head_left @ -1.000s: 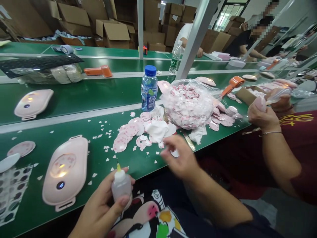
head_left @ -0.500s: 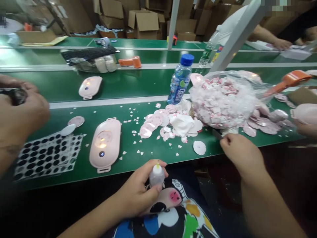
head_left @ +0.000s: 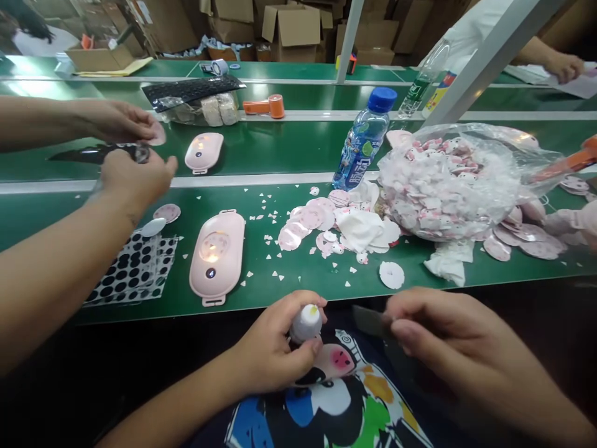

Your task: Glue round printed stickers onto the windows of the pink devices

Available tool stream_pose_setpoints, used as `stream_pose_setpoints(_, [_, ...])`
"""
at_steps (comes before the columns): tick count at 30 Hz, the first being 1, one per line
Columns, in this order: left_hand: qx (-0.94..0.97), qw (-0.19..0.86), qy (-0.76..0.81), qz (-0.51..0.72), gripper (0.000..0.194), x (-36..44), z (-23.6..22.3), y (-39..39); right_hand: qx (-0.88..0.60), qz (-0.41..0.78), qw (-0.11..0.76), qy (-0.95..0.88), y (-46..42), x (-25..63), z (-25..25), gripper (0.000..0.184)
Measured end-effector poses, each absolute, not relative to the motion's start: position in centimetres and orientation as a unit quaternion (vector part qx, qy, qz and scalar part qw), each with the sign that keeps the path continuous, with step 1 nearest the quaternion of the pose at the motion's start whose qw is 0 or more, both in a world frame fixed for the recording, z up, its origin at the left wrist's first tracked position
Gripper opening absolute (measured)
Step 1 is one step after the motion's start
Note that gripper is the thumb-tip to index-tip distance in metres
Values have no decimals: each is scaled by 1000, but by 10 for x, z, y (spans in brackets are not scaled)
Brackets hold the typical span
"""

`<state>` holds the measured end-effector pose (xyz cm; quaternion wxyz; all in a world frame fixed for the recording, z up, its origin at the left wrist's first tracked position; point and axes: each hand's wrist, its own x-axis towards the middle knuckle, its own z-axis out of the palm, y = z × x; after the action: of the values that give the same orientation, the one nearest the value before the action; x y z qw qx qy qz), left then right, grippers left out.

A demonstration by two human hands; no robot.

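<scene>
In my left hand (head_left: 268,351), over my lap, is a small white squeeze bottle (head_left: 306,325) with a yellowish tip, held upright in wrapped fingers. My right hand (head_left: 443,339) pinches a thin, flat dark blade (head_left: 369,321) in front of the table edge, apart from the bottle. Just beyond the edge lies a white disc (head_left: 392,275) with a hole. Pink printed discs (head_left: 310,218), a crumpled white tissue (head_left: 358,229) and several tiny white triangles are scattered on the green table. A pink oval lid-like case (head_left: 218,258) lies left of them.
A clear bag of small pink-and-white pieces (head_left: 443,193) bulges at right, beside a blue-capped drink bottle (head_left: 366,140). At left, a co-worker's hands (head_left: 135,168) hold a dark strip above a sheet of black dots (head_left: 130,270). A grey post (head_left: 494,62) slants up at right.
My right hand has drawn back from the table toward my lap, lifting the blade. The co-worker's hands have come further into view at left, and the view has shifted.
</scene>
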<state>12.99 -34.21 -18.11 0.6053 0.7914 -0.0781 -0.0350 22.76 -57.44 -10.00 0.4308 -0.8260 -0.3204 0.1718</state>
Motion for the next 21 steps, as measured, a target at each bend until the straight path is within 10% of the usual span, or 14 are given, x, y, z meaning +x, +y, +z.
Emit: stream_pose_setpoints(21, [814, 573, -99, -6, 18, 129, -179, -340, -787, 188, 408, -423, -523, 218, -98, 19])
